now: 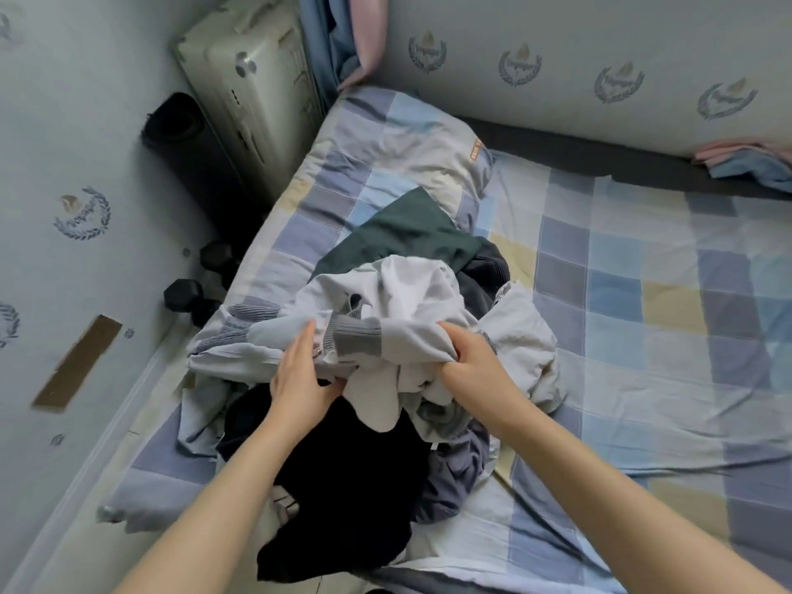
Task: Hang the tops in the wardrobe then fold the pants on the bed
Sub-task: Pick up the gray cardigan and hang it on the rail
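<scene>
I am just starting, because my left hand [300, 370] and right hand [465, 362] both grip the white top [407, 302] on the big clothes pile [351, 443] mid-bed [643, 293], dark pants at 6 o'clock, nothing hung or folded.

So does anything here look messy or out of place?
Yes. The clothes lie in one jumbled heap on the bed, none hung or folded. Both hands, the left hand and right hand, clutch a white top. A brown tape strip patches the wall.
</scene>
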### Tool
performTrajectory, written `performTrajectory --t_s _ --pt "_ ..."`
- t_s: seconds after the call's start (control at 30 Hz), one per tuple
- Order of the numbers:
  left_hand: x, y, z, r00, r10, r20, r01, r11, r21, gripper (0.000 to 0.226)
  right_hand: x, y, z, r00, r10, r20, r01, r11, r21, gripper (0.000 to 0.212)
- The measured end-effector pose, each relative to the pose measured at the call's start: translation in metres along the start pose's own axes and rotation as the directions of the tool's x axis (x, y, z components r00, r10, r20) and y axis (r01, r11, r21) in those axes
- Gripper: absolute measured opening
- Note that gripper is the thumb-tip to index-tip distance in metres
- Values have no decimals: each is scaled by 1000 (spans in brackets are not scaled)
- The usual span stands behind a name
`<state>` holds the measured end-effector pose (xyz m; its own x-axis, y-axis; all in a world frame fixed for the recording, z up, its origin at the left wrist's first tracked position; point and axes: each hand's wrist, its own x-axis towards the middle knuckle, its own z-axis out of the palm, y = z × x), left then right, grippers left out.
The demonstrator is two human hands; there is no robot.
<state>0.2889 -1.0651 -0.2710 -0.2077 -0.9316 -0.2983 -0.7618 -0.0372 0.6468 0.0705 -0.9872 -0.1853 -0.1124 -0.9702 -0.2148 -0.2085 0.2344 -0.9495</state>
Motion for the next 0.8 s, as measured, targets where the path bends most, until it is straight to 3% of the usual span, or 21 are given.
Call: performTrajectory --t_s 0.03,0.17,0.27,0.33,0.4,0.47,0.6,0.7,0.8 --pt "7 -6 -4 999 -44 4 44 999 23 97 -4 -11 2 1000 -31 2 31 999 13 1" --pt "16 0 -29 996 -87 -24 90 974 210 99 -31 -63 4 994 -68 83 58 992 113 14" --pt "13 10 -55 995 -96 36 89 985 146 99 -50 -102 -10 999 -33 34 22 959 284 8" --pt "9 12 -68 997 -27 68 18 992 128 80 -59 -122 -18 999 -26 21 16 929 369 14" --pt "2 29 -85 993 103 -57 -100 994 52 47 -73 -146 -26 999 -31 9 26 927 374 25" --pt "-4 62 -112 958 132 -253 -160 983 -92 22 -84 -166 -34 999 -18 -43 32 935 352 32" --pt "-9 146 -186 859 63 -508 -283 885 -370 22 -104 -192 -53 980 82 -182 3 905 425 40" --pt "-31 207 -227 832 125 -541 -424 772 -474 22 -122 -200 -60 943 167 -286 -22 893 449 39" --pt "-74 255 -244 869 264 -419 -488 603 -631 21 -147 -206 -70 879 222 -422 39 849 527 25"
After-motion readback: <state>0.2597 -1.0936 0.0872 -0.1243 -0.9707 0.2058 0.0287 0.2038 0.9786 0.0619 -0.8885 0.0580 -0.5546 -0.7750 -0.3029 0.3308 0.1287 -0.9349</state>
